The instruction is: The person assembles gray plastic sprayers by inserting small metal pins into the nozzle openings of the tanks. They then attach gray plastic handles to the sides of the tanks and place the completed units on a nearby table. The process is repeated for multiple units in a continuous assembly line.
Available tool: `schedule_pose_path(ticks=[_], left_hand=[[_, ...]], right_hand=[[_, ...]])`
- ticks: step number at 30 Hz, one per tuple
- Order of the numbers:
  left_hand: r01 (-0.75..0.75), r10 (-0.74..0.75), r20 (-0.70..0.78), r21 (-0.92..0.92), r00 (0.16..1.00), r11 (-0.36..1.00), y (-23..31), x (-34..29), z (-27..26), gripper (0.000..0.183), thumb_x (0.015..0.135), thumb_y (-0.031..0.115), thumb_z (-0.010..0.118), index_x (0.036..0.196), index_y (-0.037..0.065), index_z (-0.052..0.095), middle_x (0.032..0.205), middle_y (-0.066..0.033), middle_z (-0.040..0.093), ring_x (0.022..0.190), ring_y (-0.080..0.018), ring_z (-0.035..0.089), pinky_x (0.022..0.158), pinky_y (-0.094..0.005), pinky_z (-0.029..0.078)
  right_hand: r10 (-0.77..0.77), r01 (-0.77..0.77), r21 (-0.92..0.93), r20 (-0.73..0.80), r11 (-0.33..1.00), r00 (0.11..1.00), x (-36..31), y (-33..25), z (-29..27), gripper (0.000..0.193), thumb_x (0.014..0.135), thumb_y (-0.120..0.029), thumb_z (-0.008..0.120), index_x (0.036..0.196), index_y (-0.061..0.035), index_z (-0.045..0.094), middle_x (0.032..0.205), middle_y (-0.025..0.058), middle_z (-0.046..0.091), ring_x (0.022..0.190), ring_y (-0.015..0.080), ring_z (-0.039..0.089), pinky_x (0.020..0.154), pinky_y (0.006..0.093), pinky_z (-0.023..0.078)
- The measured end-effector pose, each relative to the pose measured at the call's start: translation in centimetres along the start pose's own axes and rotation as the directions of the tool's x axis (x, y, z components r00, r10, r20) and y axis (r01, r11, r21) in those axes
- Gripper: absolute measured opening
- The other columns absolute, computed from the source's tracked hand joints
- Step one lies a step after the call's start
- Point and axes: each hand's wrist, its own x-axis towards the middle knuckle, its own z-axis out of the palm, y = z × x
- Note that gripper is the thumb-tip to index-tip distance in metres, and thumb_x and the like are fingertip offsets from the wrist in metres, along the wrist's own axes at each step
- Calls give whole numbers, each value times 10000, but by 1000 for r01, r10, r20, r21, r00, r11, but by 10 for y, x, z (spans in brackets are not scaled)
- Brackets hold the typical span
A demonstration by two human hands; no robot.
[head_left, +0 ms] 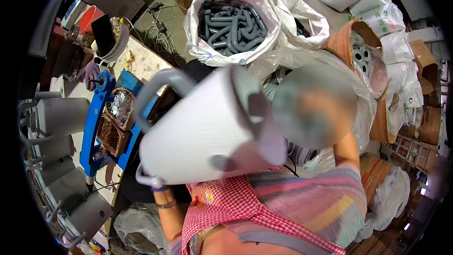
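Observation:
A pale grey plastic vessel [196, 132] lies tilted in front of me. A thick curved handle [163, 87] stands off its far left side, and a dark opening faces right. A smaller grey loop shows at its lower left corner. My left wrist [163, 199], wearing bands, comes up to that corner; the vessel hides most of the hand, which appears to be holding it. To the right, my right hand [321, 113] is smeared beyond reading, inside a blurred grey round area. Its fingers, and anything in them, cannot be made out.
A white sack [193, 23] of curved grey handles stands ahead. At left, a blue metal frame [92, 127] and an open box of screws [111, 134] sit on a bench beside several grey vessels [61, 115]. Cartons and white bags line the right side.

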Motion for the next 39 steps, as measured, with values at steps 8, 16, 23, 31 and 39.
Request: schedule_pose_path(ticks=[8,16,23,31,39], left_hand=[[34,-49,-184,-84,982,996,17,-16,-52,493,970,234,584,1375,5,420,1277,-102,582,1126,-196,573,968,-331,474],[-46,-4,-253,-190,967,981,20,-34,-72,428,985,236,555,1335,3,470,1235,-97,605,1075,-195,598,926,-327,498],[-230,26,-523,-329,852,916,-4,-125,-165,383,999,237,530,1300,2,514,1198,-93,626,1030,-193,619,889,-324,519],[-253,181,-573,-48,799,966,5,-208,-164,318,1026,206,477,1253,4,572,1112,-67,658,993,-156,620,879,-311,507],[-246,26,-392,-521,919,817,56,-202,-130,303,1016,238,477,1229,39,560,1123,-55,651,1035,-164,618,942,-328,497]], right_hand=[[-97,219,188,-507,957,856,-7,87,172,717,721,-351,822,1246,40,528,1153,233,658,1033,328,654,912,415,505],[-276,388,853,-303,348,912,-87,-73,33,603,831,-98,689,1378,-29,445,1193,123,612,1035,225,613,886,351,510],[-921,895,218,113,389,372,-47,-188,129,494,797,-322,804,1202,-73,668,1235,133,604,1205,317,532,1057,407,395],[-750,786,475,-327,395,575,-12,-298,114,573,765,-431,770,1008,66,624,957,48,540,901,133,521,759,275,431],[-887,961,-65,-370,-270,-275,-35,-404,151,734,601,-388,888,1117,73,644,954,150,589,885,299,587,826,429,501]])
